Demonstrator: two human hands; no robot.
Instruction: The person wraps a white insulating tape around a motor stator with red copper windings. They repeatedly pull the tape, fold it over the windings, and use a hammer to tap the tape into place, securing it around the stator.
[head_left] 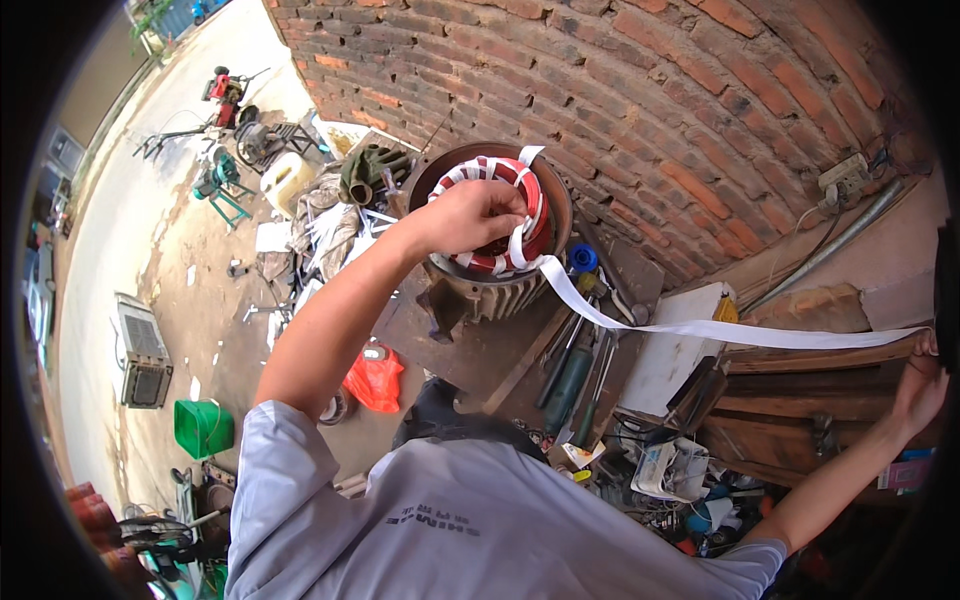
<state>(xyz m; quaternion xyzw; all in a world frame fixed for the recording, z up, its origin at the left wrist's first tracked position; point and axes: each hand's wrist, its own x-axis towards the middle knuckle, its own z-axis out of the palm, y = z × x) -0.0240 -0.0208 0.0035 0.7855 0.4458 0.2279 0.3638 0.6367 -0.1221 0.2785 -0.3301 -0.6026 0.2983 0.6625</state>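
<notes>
A motor stator [500, 300] with a ribbed metal housing stands on the workbench against the brick wall. Inside its rim sits a ring of red windings [541, 200], bound at intervals with white strips. My left hand [475, 215] is over this ring, its fingers pinched at the white tape [640, 327] by the inner edge; the fingertips are partly hidden. From there the tape loops over the ring and stretches far to the right. My right hand [920, 388], arm extended, grips the tape's other stretch near the picture's rim. A short tape end sticks up behind the ring.
Beside the stator lie a blue round cap [582, 257], a green bottle-like cylinder [566, 390] and several hand tools. Dark gloves [373, 173] rest left of it. A red plastic bag [375, 380] and green bucket [203, 428] are lower left. An outlet [846, 178] hangs on the wall.
</notes>
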